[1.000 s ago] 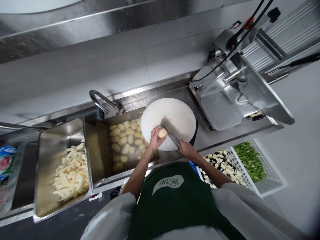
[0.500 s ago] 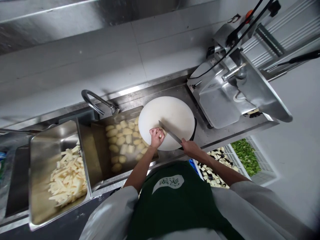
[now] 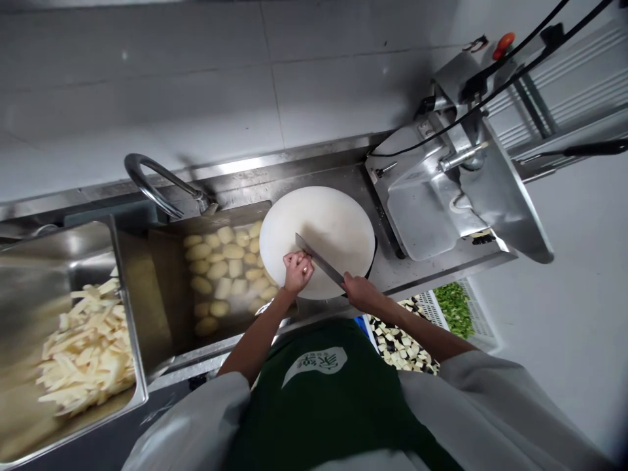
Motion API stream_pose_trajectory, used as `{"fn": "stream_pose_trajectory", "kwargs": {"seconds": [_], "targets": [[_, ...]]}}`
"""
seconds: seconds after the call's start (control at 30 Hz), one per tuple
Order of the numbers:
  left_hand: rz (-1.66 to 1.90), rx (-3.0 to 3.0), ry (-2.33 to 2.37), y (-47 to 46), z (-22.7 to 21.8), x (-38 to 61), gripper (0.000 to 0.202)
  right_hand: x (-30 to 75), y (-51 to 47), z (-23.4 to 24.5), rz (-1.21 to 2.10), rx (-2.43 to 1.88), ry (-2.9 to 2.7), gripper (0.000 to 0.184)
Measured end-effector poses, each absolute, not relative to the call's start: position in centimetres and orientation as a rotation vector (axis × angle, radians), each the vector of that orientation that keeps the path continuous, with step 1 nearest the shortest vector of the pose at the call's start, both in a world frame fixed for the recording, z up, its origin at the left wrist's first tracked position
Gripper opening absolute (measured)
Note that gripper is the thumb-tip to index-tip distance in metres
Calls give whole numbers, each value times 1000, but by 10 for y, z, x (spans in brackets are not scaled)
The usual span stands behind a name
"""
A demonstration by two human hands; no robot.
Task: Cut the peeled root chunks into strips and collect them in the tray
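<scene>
My right hand (image 3: 362, 291) is wrapped round the handle of a kitchen knife (image 3: 321, 260). Its broad blade slants up and left over a round white cutting board (image 3: 333, 216), close beside my left hand. With fingers curled, my left hand (image 3: 298, 271) presses down on what appears to be a peeled potato, mostly covered by the fingers and blade. Left of the board, peeled potatoes (image 3: 216, 271) lie in the water of a sink (image 3: 161, 288). Some look whole, others cut blunt at the ends.
A steel pan (image 3: 128, 320) of pale cut strips (image 3: 88, 353) stands at far left. Behind the sink rises a faucet (image 3: 167, 180). A metal slicer (image 3: 441, 190) occupies the right counter. Below it are baskets of diced eggplant (image 3: 400, 343) and chopped greens (image 3: 454, 307).
The view has shifted, so the sink and board appear further left. Both hands keep their holds, with the knife still beside my left fingers; less of the pale piece shows now.
</scene>
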State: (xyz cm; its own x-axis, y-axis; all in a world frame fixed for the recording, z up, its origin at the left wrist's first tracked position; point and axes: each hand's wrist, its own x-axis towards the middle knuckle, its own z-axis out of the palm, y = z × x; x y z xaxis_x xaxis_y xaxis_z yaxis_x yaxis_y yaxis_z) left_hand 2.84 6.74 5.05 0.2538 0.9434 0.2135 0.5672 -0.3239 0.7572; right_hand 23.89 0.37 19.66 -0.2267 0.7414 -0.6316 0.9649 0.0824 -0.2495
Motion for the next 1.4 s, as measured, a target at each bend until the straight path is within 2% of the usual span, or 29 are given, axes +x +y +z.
{"fn": "stream_pose_trajectory", "kwargs": {"seconds": [0.2,0.33,0.4,0.63,0.7,0.83,1.07,1.2,1.4], "targets": [[895,1960,1443,59,49,28,20,208,43,161,-943,1739,2113,29],[970,1943,1510,46,56,17,50,208,49,152,-943,1807,2119,31],[971,1950,1494,42,66,11,51,210,47,150,-937,1827,2134,32],[539,2194,1354,54,104,0,55,204,39,148,-915,1829,2144,33],[578,2195,1372,56,104,-1,50,202,40,149,-903,1824,2143,34],[854,2111,1461,51,94,-2,19,205,42,157,-881,1761,2169,34],[834,2035,1378,49,89,3,18,223,4,201,-763,1614,2190,33],[840,1994,1370,50,90,2,16,233,-2,222,-779,1556,2157,27],[926,2056,1329,50,79,2,18,209,29,203,-842,1498,2158,32]]}}
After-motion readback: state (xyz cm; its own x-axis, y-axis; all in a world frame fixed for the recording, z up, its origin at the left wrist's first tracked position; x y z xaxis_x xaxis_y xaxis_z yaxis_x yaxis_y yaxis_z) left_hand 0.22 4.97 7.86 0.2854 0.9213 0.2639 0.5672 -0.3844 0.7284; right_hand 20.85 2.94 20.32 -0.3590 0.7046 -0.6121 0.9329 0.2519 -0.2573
